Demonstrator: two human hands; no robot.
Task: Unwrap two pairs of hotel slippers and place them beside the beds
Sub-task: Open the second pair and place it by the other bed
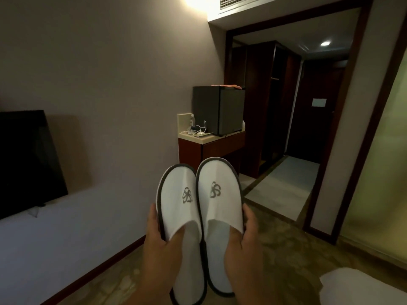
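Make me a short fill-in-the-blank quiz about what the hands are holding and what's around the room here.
1. Each of the hands, left hand and right hand, holds one white ____.
2. The slippers' edging is dark ____.
3. The mini fridge sits on a wooden ____.
4. The black screen on the left wall is a ____.

Missing words: slipper; grey; cabinet; television

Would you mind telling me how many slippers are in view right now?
2. The left slipper is held by the left hand, the right slipper by the right hand, side by side. The second pair is not visible.
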